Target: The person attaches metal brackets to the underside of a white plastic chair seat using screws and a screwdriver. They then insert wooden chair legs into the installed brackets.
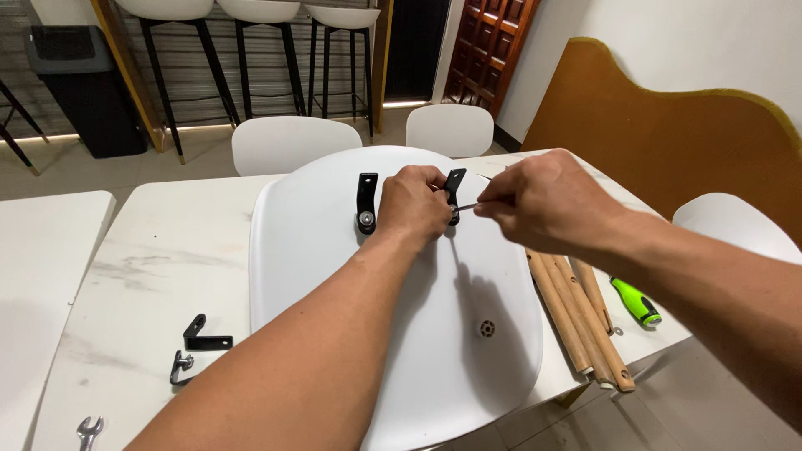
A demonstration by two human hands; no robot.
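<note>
1. Left hand (412, 203) grips a black metal bracket (454, 185) on the smooth white plastic seat shell (434, 334), mid-surface.
2. Right hand (543, 200) pinches a thin steel tool (465, 206).
3. Round wooden legs (576, 313) lie beside the shell.

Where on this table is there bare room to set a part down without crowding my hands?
Bare marble lies left of the white seat shell, between it and the table's left edge, above the loose black brackets and wrench. The shell's near half, around the threaded hole, is also bare. It is crowded at the mounted brackets, where left hand and right hand meet, and by the wooden legs and green-handled screwdriver.
</note>
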